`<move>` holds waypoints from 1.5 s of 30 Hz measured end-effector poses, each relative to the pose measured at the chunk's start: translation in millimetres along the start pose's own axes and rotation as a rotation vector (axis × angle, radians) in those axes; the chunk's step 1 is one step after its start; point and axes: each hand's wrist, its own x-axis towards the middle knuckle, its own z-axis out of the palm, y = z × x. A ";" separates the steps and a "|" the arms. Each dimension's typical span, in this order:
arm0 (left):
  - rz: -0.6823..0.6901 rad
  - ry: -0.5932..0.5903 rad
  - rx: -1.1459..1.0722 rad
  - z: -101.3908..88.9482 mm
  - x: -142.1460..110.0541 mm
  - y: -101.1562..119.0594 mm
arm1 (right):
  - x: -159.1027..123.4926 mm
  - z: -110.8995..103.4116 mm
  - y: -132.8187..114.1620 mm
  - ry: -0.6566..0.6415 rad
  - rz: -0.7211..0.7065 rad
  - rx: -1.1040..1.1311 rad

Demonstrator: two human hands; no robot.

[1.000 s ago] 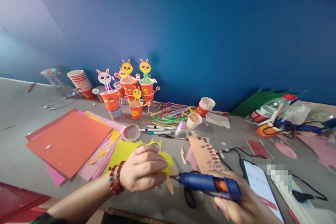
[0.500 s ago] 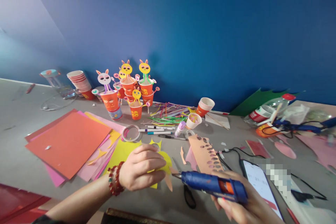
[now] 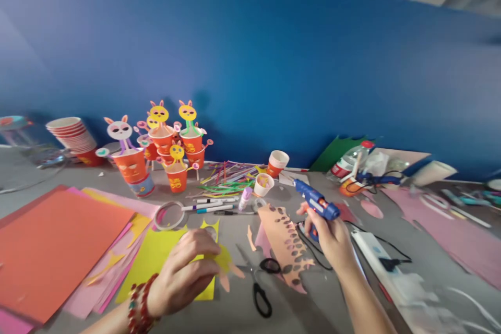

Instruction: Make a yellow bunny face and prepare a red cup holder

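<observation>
My left hand (image 3: 187, 270), with red beads at its wrist, pinches a yellow paper bunny head (image 3: 224, 258). Two peach ears (image 3: 230, 275) point away from the fingers. Under that hand lies a yellow paper sheet (image 3: 151, 250). Over on the right, my right hand (image 3: 326, 237) is wrapped round the handle of a blue hot glue gun (image 3: 316, 201), its nozzle pointing up and left toward the back of the table. Black-handled scissors (image 3: 261, 292) lie between my hands. Beside them rests a peach paper sheet (image 3: 279, 237) full of cut-out holes.
Paper cups with bunny figures (image 3: 131, 164) stand at the back left, near a cup stack (image 3: 72, 138). Orange paper (image 3: 58, 250) covers the left side. Markers (image 3: 215, 209) and a glue stick (image 3: 245, 198) lie mid-table. A power strip (image 3: 385, 266) and a bottle (image 3: 350, 162) are at right.
My right hand has carried the glue gun away from the bunny head, up toward the back right, and tipped its nozzle upward. The scissors have come into full view. The camera has turned right.
</observation>
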 end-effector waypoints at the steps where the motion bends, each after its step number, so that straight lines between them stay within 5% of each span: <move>1: 0.007 -0.005 0.013 -0.1 -2.7 -1.2 | 7.4 -3.4 16.2 0.077 0.000 -0.102; 4: 0.022 -0.051 0.053 -0.3 -10.0 -4.9 | 21.8 -9.8 62.9 0.247 0.028 -0.490; 8: 0.044 -0.083 0.078 1.4 -13.0 -6.8 | 30.5 -2.5 99.8 0.224 0.071 -0.649; 16: 0.088 -0.026 0.048 1.6 -0.9 -5.4 | 65.2 29.0 122.0 0.099 0.131 -0.882; 23: 0.165 0.013 0.049 -4.7 6.5 -2.0 | 77.3 28.5 126.8 0.028 0.126 -0.945; 28: 0.161 0.033 0.044 -1.9 3.5 -4.1 | 46.8 29.8 90.7 0.136 0.021 -0.908; 30: 0.154 0.043 0.016 0.4 3.0 -3.8 | 23.2 37.9 60.1 0.262 -0.199 -0.558; 33: 0.124 0.086 -0.035 3.1 6.4 -0.2 | -14.0 57.2 7.9 0.020 -0.427 -0.039; 36: 0.102 0.131 -0.054 3.8 12.7 5.6 | -39.5 76.3 -33.3 -0.193 -0.576 0.207; 45: 0.109 0.157 -0.081 3.6 12.6 15.7 | -51.2 95.5 -59.8 -0.204 -0.685 0.495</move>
